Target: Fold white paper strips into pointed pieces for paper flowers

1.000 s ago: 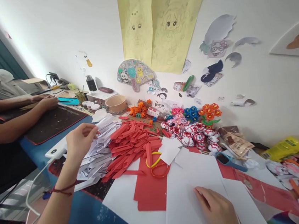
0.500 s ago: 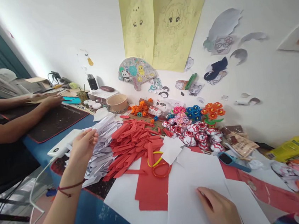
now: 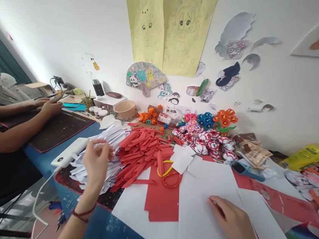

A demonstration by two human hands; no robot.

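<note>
White folded paper strips [image 3: 106,155], seemingly heaped.

Left hand [image 3: 97,162] raised, right hand [image 3: 234,222] flat

blue table [image 3: 103,235] is totally buried lol. white sheets [image 3: 205,206] and red paper [image 3: 160,199] up front, a heap of red strips [image 3: 140,152] next to a pile of folded white pieces [image 3: 106,155], yellow and orange scissors [image 3: 168,175] on the red paper, paper flowers [image 3: 207,137] by the wall, a round wooden tub [image 3: 124,108], and a dark mat [image 3: 60,128] over on the left
</note>
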